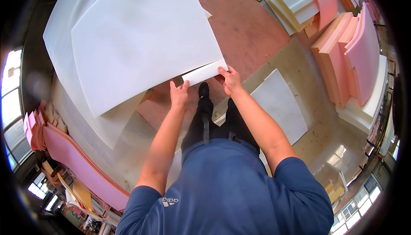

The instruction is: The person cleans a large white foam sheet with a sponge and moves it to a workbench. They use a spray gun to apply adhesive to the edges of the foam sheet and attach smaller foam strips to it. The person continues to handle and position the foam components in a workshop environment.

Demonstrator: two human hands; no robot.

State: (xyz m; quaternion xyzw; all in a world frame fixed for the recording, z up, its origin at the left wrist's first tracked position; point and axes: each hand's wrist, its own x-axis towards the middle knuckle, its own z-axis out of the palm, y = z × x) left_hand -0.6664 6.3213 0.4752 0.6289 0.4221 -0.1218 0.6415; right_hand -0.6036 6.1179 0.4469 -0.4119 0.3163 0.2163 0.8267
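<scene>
A narrow white foam strip (202, 73) lies along the near right edge of a large white foam sheet (145, 34), with a thin dark gap between part of their edges. My left hand (179, 94) has its thumb on the strip's left end, and its other fingers are partly hidden below. At the opposite end, my right hand (231, 81) pinches the strip, thumb on top and fingers curled beneath. Under the sheet spreads another broad white sheet (60, 34), reaching farther left. Whether the strip is joined to the large sheet, I cannot tell.
Reddish board (244, 25) covers the floor ahead. A flat white sheet (280, 106) lies by my right arm. Pink foam slabs (361, 59) stand stacked at right, with white and pink blocks (295, 0) beyond. A long pink sheet (79, 158) borders the left side.
</scene>
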